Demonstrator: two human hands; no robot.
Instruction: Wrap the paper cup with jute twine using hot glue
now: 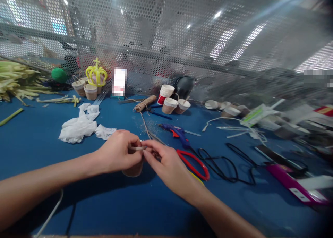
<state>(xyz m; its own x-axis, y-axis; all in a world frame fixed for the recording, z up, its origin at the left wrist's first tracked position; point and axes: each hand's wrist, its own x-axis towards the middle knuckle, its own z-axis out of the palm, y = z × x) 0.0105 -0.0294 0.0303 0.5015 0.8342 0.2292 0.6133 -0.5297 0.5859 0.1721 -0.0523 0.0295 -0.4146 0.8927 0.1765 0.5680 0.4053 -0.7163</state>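
Along the far left edge of the blue counter (99, 210) I log a heap of pale green stalks (15, 78), then a green ball (59, 75) near the mesh partition (145, 33). Crumpled white cloth (78, 128) lies nearer the hands; beyond it stand small white-rimmed pots (91, 92), with a yellow crown-shaped piece (96, 75) beside them and an upright bright panel (119, 75) next along. At centre my head feed gives the left hand (117, 153), its fingers curled closed, thumb and index pinched on a pale strip (137, 148) that runs across to the right. A small pot (132, 171) is directly beneath this hand, mostly covered by it, only the brown lower part clearly showing. Behind, a roll of twine (145, 103) lies with its cord trailing toward the hands. The right hand (169, 165) has thumb and index almost together at the strip's end; the contact is too small in my view, so I cannot tell whether they grip it. Just beyond that hand I record a blue glue gun (180, 135), and beside it a red loop handle (199, 165). Farther right: looped black cable (235, 170), then a purple power strip (291, 184).
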